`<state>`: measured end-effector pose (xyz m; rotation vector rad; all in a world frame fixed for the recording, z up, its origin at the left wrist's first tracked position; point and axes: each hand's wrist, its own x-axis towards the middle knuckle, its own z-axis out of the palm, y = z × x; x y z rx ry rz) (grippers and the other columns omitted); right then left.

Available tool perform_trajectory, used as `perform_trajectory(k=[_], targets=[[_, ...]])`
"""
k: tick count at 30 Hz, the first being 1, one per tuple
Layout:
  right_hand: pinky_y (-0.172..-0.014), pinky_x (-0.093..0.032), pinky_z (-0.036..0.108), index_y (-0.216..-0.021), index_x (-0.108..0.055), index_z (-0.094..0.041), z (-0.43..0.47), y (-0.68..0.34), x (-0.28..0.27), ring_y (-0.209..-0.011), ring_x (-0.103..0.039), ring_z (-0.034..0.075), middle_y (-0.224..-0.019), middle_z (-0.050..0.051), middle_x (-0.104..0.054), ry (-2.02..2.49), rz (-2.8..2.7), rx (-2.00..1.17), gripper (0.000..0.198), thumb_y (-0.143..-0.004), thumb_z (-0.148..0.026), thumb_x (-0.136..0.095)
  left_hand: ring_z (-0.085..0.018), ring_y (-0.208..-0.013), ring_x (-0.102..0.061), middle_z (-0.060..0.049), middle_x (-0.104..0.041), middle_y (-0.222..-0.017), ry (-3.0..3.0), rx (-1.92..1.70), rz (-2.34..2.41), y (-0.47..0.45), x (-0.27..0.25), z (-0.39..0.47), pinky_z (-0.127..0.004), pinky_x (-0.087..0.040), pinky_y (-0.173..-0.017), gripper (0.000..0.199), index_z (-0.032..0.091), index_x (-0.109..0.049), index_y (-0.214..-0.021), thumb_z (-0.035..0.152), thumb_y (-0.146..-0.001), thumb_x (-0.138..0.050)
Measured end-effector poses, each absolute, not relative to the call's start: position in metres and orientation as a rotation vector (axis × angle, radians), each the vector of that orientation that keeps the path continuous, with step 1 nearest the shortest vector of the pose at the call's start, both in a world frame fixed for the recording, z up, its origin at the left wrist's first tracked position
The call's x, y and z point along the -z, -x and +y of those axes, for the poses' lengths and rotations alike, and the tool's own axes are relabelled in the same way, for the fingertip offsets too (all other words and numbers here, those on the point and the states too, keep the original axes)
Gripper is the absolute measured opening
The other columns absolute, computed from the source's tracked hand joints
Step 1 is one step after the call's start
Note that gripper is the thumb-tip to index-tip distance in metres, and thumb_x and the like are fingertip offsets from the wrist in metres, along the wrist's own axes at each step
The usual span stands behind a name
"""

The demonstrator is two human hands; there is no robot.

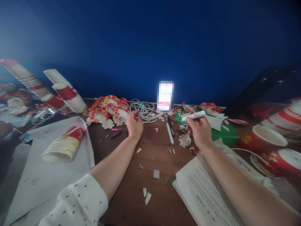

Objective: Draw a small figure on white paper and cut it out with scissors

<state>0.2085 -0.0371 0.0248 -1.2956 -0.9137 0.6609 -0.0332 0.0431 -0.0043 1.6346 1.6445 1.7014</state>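
My right hand (199,130) pinches a white marker (194,115), held nearly level above the table. A green round piece (225,133) lies behind and right of that hand, partly hidden by it. My left hand (134,125) is over the table with its fingers loosely bent and nothing visible in them. A light blue cable (144,109) lies coiled just beyond it. To its left is a heap of cut paper-cup pieces (109,108), red, yellow and white. Another white marker (170,134) with a green end and a black pen (171,126) lie between my hands.
A lit phone screen (166,95) stands against the blue wall (141,47). Stacked paper cups (64,144) lie on a white sheet (42,175) at left. Red paper cups (263,138) stand at right. A printed booklet (202,191) lies under my right forearm. Paper scraps (147,198) litter the table.
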Motion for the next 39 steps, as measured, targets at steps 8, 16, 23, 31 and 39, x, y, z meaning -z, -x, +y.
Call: perform_trajectory(k=[8,16,23,31,39], targets=[[-0.043,-0.046,0.026,-0.089,-0.064,-0.021,-0.049,-0.188,-0.025,-0.058,-0.061,0.017,-0.075,0.003,-0.069,1.367,-1.097,-0.573,0.032,-0.072,-0.046,-0.075,-0.018,-0.094,-0.062,-0.008,-0.066,-0.097,-2.153,-1.485,1.457,0.029,0.0,0.024,-0.03,-0.051,-0.082,0.018,0.018,-0.067,-0.1,0.018,-0.088,-0.054],[-0.059,-0.05,0.03,-0.087,-0.069,-0.022,-0.052,-0.184,-0.02,-0.067,-0.063,0.02,-0.071,0.003,-0.068,1.434,-1.195,-0.499,0.025,-0.076,-0.044,-0.073,-0.019,-0.097,-0.063,-0.009,-0.066,-0.103,-2.747,-0.749,1.106,0.016,-0.009,-0.002,-0.031,-0.052,-0.085,0.024,0.018,-0.068,-0.103,0.022,-0.093,-0.047],[-0.053,-0.049,0.029,-0.086,-0.07,-0.023,-0.052,-0.184,-0.018,-0.063,-0.061,0.019,-0.071,0.003,-0.067,1.368,-1.18,-0.609,0.022,-0.074,-0.041,-0.075,-0.017,-0.092,-0.064,-0.006,-0.067,-0.1,-2.91,-0.622,0.744,0.01,-0.009,-0.016,-0.028,-0.051,-0.08,0.026,0.019,-0.068,-0.106,0.022,-0.094,-0.044],[-0.048,-0.047,0.025,-0.109,-0.069,-0.024,-0.047,-0.193,-0.015,-0.05,-0.057,0.012,-0.076,0.001,-0.07,1.286,-1.095,-0.583,0.035,-0.077,-0.038,-0.073,-0.016,-0.087,-0.064,-0.005,-0.067,-0.096,-2.826,-0.611,0.827,0.009,-0.006,-0.013,-0.027,-0.051,-0.076,0.024,0.021,-0.069,-0.102,0.026,-0.095,-0.046],[-0.045,-0.05,0.022,-0.119,-0.064,-0.028,-0.035,-0.234,-0.041,-0.066,-0.066,0.014,-0.104,0.005,-0.07,1.32,-0.921,-0.39,0.045,-0.075,-0.032,-0.074,-0.017,-0.094,-0.064,-0.005,-0.069,-0.101,-2.785,-0.58,0.801,0.008,-0.005,-0.012,-0.027,-0.051,-0.081,0.024,0.021,-0.069,-0.102,0.025,-0.095,-0.046]])
